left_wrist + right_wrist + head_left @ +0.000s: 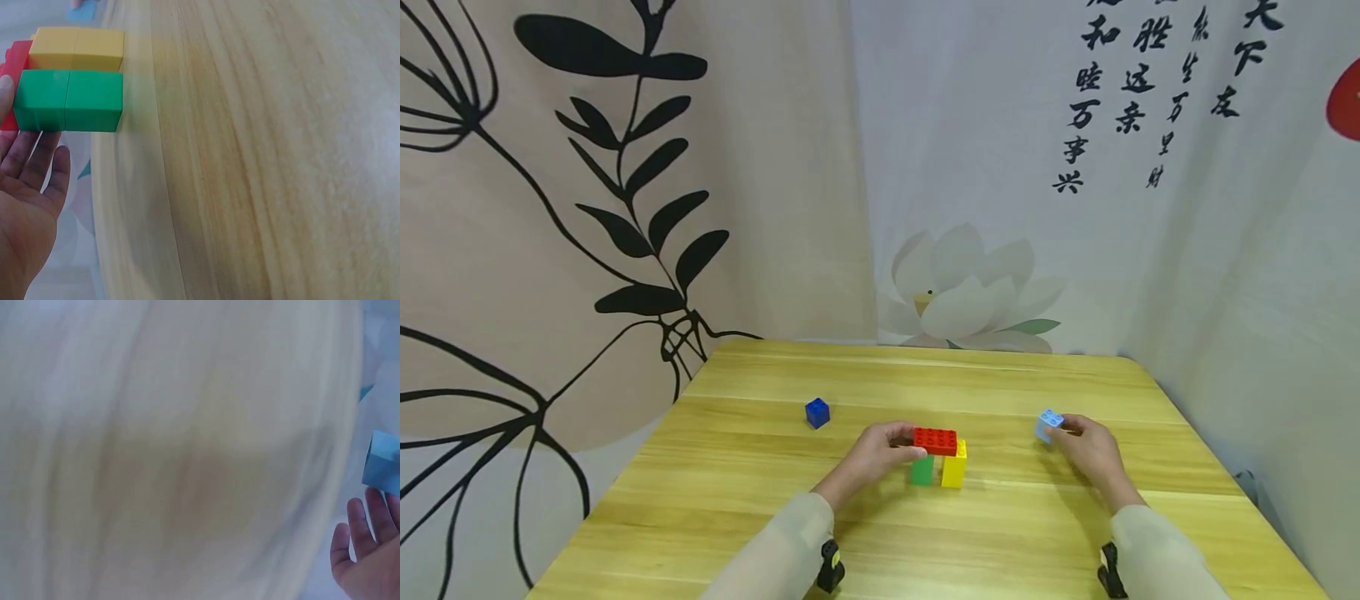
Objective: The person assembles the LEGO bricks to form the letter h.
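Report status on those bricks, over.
Left fingers grip red brick, bridging green and yellow bricks. Right fingers hold light-blue brick. Dark-blue brick sits clear of both.

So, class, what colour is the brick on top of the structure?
Red; the top brick shows best in the head view.

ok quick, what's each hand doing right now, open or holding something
Left hand: closed, holding the red block atop the green blocks and yellow blocks.
Right hand: closed, holding the light blue block.
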### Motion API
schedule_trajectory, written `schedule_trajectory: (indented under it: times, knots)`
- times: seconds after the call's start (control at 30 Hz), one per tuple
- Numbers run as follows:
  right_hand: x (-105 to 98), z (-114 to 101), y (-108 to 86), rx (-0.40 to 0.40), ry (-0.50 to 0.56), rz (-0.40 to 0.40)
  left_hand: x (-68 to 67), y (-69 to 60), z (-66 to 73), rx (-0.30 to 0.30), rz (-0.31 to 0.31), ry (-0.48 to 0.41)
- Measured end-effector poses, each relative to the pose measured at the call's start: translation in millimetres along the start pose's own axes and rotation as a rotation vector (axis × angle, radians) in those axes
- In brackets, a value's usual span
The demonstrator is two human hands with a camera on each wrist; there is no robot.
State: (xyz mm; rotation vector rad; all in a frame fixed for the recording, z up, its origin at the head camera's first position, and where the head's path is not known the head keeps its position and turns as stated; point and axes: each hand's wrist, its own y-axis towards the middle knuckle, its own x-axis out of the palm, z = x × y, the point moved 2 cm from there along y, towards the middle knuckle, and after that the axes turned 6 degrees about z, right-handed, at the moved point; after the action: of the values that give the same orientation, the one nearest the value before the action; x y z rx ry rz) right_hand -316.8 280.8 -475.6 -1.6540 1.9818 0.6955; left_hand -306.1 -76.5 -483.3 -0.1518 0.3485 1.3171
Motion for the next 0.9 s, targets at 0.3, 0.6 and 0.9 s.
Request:
schedule_trajectory:
  times: [0.3,0.6,0.9]
  knots:
    - [26.2,-74.1,-8.0,-0.142,0.209,-0.070,-0.9,-1.3,-1.0,0.001,-0.003,-0.006]
    - [45.0,-121.7,-18.6,-0.244,0.321,-0.147,-0.1,1.6,0.6,-0.008,-0.003,-0.011]
    - [60.8,-131.6,-15.5,-0.280,0.326,-0.235,-1.4,1.1,-1.2,-0.001,-0.015,-0.030]
